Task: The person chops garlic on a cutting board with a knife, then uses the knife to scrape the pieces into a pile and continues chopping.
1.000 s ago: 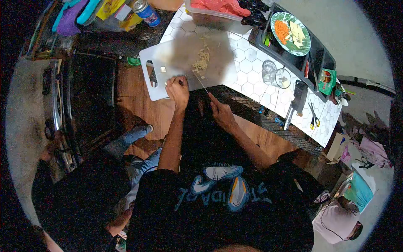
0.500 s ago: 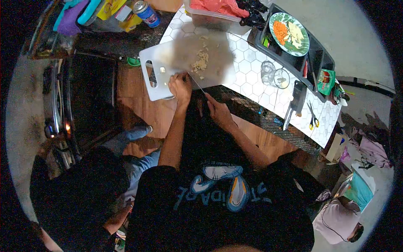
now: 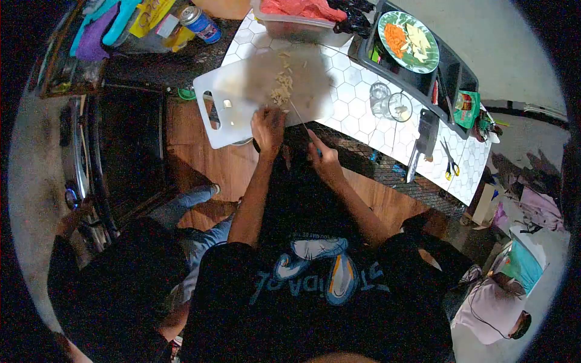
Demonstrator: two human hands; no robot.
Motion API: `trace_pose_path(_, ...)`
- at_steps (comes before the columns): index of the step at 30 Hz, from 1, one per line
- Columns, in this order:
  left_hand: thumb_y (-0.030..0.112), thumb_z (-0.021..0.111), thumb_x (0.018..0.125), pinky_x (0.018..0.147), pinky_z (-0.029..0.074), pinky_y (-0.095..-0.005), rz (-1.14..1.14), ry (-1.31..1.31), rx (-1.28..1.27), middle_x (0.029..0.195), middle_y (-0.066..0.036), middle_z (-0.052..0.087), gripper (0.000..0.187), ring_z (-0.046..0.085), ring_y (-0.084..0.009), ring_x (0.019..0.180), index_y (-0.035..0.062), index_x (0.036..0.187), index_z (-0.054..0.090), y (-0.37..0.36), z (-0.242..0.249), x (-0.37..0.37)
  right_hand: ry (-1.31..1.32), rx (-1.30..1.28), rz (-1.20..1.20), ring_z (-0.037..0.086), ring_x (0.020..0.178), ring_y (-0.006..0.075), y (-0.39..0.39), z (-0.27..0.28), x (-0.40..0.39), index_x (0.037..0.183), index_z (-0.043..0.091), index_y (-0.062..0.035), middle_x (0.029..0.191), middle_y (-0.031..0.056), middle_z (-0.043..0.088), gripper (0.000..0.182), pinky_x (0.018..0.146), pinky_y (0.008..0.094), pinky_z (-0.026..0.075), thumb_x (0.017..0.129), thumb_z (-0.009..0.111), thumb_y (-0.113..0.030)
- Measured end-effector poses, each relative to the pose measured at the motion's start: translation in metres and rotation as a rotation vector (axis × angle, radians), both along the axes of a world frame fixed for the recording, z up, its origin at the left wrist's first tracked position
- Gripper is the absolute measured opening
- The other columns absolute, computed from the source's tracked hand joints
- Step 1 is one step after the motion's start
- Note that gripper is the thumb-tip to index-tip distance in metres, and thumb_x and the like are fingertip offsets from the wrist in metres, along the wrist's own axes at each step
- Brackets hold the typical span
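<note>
A white cutting board [image 3: 242, 78] lies at the table's front left edge, with chopped pale pieces [image 3: 282, 89] strewn over its middle. At the near edge of the board, my left hand [image 3: 268, 128] has its fingers bent together close to the pieces; whatever they hold is hidden. My right hand [image 3: 322, 156] is wrapped round the handle of a thin knife [image 3: 299, 115], whose blade points up and left towards the chopped pieces. Two small pale bits [image 3: 227, 103] lie apart from the rest, near the board's handle slot.
On the tiled table [image 3: 351, 78] are two glasses [image 3: 399, 107], a cleaver [image 3: 422, 145], scissors [image 3: 449, 160] and a black tray holding a plate [image 3: 417, 60] of orange and pale pieces. A can [image 3: 201, 25] stands at the upper left. Another person [image 3: 121, 278] is at the left.
The knife has swung away from my left hand, its tip now nearer the chopped pieces. My left hand has shifted slightly right. The co-worker's hand has come into view at the left.
</note>
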State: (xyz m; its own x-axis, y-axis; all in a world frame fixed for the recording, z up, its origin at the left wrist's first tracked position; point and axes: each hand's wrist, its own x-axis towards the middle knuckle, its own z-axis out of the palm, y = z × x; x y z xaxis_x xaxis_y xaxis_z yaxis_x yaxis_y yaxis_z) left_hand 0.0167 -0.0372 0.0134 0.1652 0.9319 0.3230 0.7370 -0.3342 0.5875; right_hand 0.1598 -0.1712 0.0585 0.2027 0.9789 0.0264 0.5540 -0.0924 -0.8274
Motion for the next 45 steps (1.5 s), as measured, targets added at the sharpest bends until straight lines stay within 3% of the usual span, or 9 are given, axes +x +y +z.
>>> trace_pose_path(8,0.018,0.070,0.080,0.081,0.044,-0.0456,-0.186,0.250,0.073,0.095,-0.012,0.064,0.014,0.057,-0.0334,0.091,0.0067,0.089,0.069,0.012,-0.039,0.003,0.037,-0.034,0.039,0.062,0.064,0.0377,-0.012,-0.022,-0.001,0.140,0.048,-0.0130,0.076,0.0236,0.064,0.041,0.065,0.0445,0.050,0.100,0.050,-0.023)
trace_pose_path(10,0.014,0.069,0.080,0.080,0.043,-0.0451,0.042,-0.918,-0.302,0.092,-0.012,0.064,0.012,0.056,-0.0337,0.090,0.0062,0.088,0.069,0.009,-0.041,0.003,0.106,-0.235,0.034,0.061,0.062,0.0393,-0.005,0.010,-0.006,0.140,0.048,-0.0152,0.072,0.0247,0.061,0.041,0.064,0.0466,0.049,0.100,0.050,-0.022)
trace_pose_path(11,0.014,0.069,0.080,0.080,0.043,-0.0451,0.043,-0.918,-0.300,0.092,-0.012,0.064,0.012,0.056,-0.0337,0.090,0.0062,0.088,0.069,0.008,-0.035,-0.003,0.105,-0.233,0.037,0.061,0.062,0.0393,-0.003,0.013,-0.009,0.140,0.048,-0.0152,0.072,0.0247,0.061,0.041,0.064,0.0466,0.049,0.100,0.050,-0.022)
trace_pose_path(13,0.011,0.068,0.080,0.078,0.042,-0.0443,0.117,-0.065,0.006,0.087,-0.012,0.064,0.009,0.055,-0.0335,0.086,0.0065,0.088,0.069,0.003,-0.003,-0.023,0.144,-0.136,0.078,0.059,0.059,0.0403,-0.001,0.015,-0.013,0.140,0.048,-0.0159,0.068,0.0253,0.059,0.041,0.062,0.0466,0.048,0.099,0.050,-0.019)
trace_pose_path(16,0.012,0.069,0.079,0.078,0.042,-0.0439,0.147,0.150,0.089,0.085,-0.011,0.063,0.010,0.054,-0.0330,0.083,0.0069,0.088,0.069,0.003,0.001,-0.038,0.182,-0.349,0.133,0.059,0.059,0.0411,0.006,0.025,-0.020,0.140,0.047,-0.0166,0.068,0.0268,0.057,0.042,0.060,0.0456,0.046,0.098,0.051,-0.018)
trace_pose_path(23,0.014,0.068,0.081,0.077,0.042,-0.0444,0.121,0.021,0.068,0.085,-0.011,0.063,0.009,0.055,-0.0328,0.084,0.0071,0.086,0.071,0.010,0.001,-0.030,0.069,-0.261,0.055,0.059,0.059,0.0411,0.014,0.015,-0.023,0.138,0.049,-0.0142,0.068,0.0277,0.055,0.040,0.061,0.0462,0.046,0.098,0.051,-0.018)
trace_pose_path(25,0.016,0.068,0.081,0.077,0.043,-0.0446,0.184,-0.261,-0.073,0.084,-0.011,0.064,0.010,0.056,-0.0328,0.085,0.0068,0.084,0.072,0.017,-0.007,-0.024,0.145,-0.143,0.061,0.058,0.059,0.0405,0.011,0.016,-0.018,0.137,0.050,-0.0135,0.068,0.0275,0.055,0.039,0.060,0.0459,0.046,0.099,0.051,-0.018)
trace_pose_path(31,0.015,0.068,0.078,0.079,0.044,-0.0449,0.062,0.167,-0.075,0.082,-0.013,0.066,0.009,0.057,-0.0330,0.087,0.0078,0.081,0.073,0.032,-0.008,-0.012,0.114,-0.088,0.063,0.056,0.054,0.0393,0.005,0.009,-0.019,0.138,0.049,-0.0148,0.065,0.0268,0.054,0.040,0.057,0.0448,0.047,0.099,0.051,-0.018)
trace_pose_path(45,0.011,0.070,0.074,0.077,0.046,-0.0452,0.159,0.053,-0.028,0.083,-0.013,0.066,0.007,0.059,-0.0340,0.086,0.0058,0.078,0.073,0.028,-0.008,-0.014,-0.054,0.027,0.077,0.058,0.056,0.0407,0.005,-0.018,-0.022,0.139,0.047,-0.0135,0.067,0.0242,0.057,0.042,0.055,0.0478,0.047,0.098,0.051,-0.014)
